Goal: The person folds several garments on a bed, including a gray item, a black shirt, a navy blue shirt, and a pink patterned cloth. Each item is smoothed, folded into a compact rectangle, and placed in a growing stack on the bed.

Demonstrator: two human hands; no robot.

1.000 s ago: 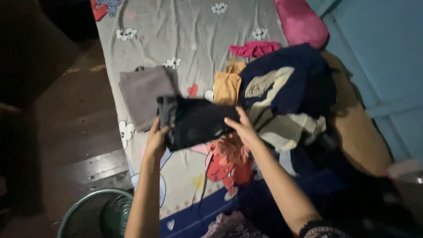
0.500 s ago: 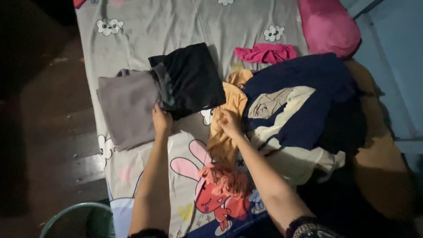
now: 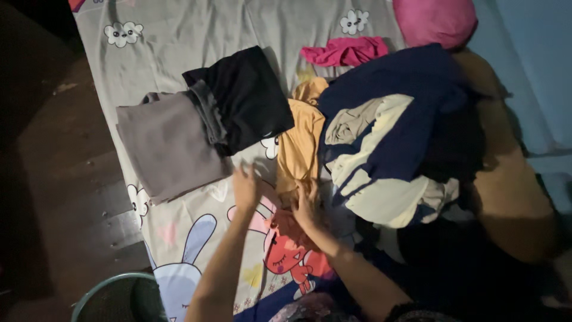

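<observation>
A dim room holds a bed whose grey sheet (image 3: 196, 30) is printed with cartoon rabbits and small clouds, dark floorboards to one side and a blue wall to the other. The left hand (image 3: 245, 186) hovers low over the sheet with its fingers spread and loose, gripping nothing, just below the folded black garment (image 3: 244, 98). The right hand (image 3: 305, 206) lies at the lower end of the mustard-yellow garment (image 3: 298, 146), fingers partly curled onto the cloth — whether they pinch it or merely rest there cannot be told. A second ago both hands held the black garment up above the sheet; half a second ago the left hand was setting it down beside the folded grey garment (image 3: 170, 143), and now it lies released, its edge overlapping the grey one, while both hands have drawn back toward the yellow piece. Counted: two folded garments side by side, one yellow garment just beside them, one crumpled pink garment (image 3: 345, 50) further up, one pink pillow (image 3: 435, 21) at the head, one heap of navy and cream clothing (image 3: 387, 137) touching the yellow piece — and one round green-rimmed fan (image 3: 116, 295) on the floor.
</observation>
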